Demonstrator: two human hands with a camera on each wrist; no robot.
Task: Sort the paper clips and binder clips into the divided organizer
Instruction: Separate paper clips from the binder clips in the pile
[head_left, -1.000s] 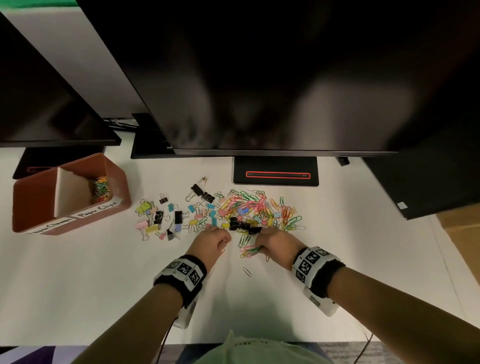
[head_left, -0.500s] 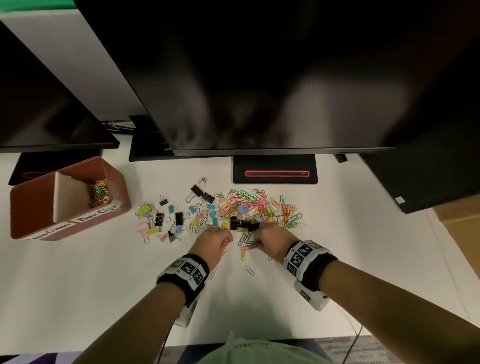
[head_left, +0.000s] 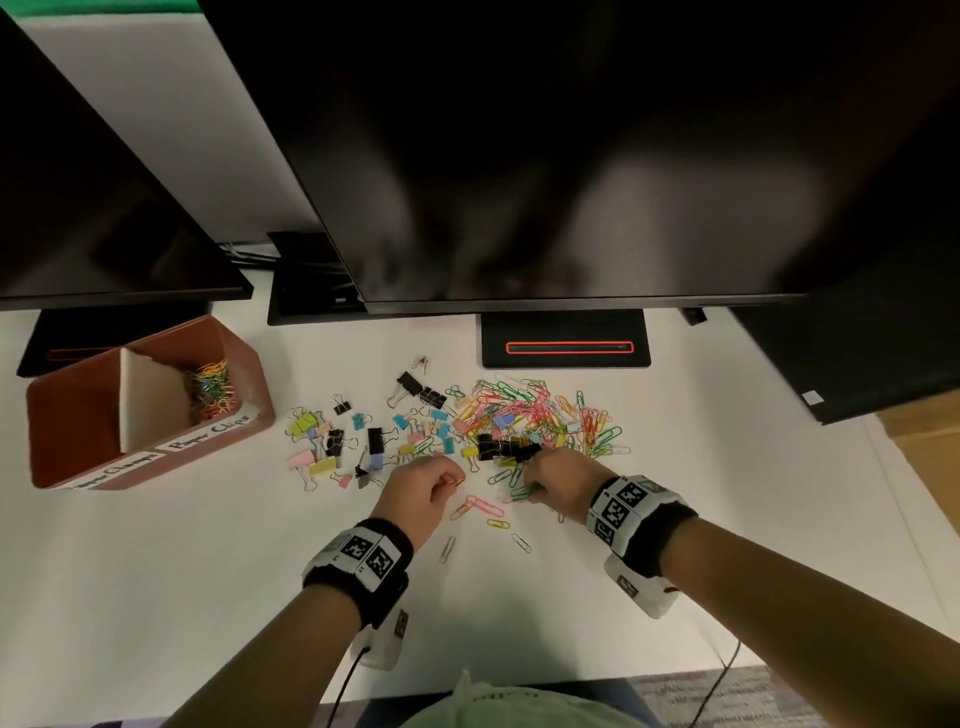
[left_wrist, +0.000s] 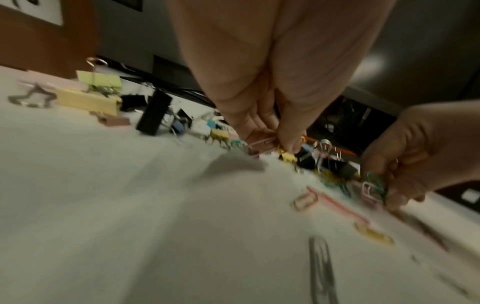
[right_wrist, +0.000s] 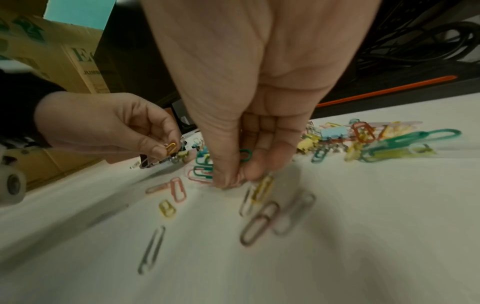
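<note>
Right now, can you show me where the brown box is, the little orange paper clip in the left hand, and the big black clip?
divided organizer (head_left: 249, 423), head view, front wall.
orange paper clip (right_wrist: 170, 148), right wrist view, wire loop.
black binder clip (head_left: 375, 441), head view, black body.

Bare forearms; each wrist is wearing a black fabric wristband (head_left: 363, 582) carrying white square-marker tags, white camera module (head_left: 641, 587) hanging underneath, thin black cable (head_left: 340, 691) trailing toward 6 o'clock. Pale green top (head_left: 498, 706) showing.

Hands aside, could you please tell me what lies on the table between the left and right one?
In the head view, loose paper clips lie on the white table between the left hand and right hand.
</note>
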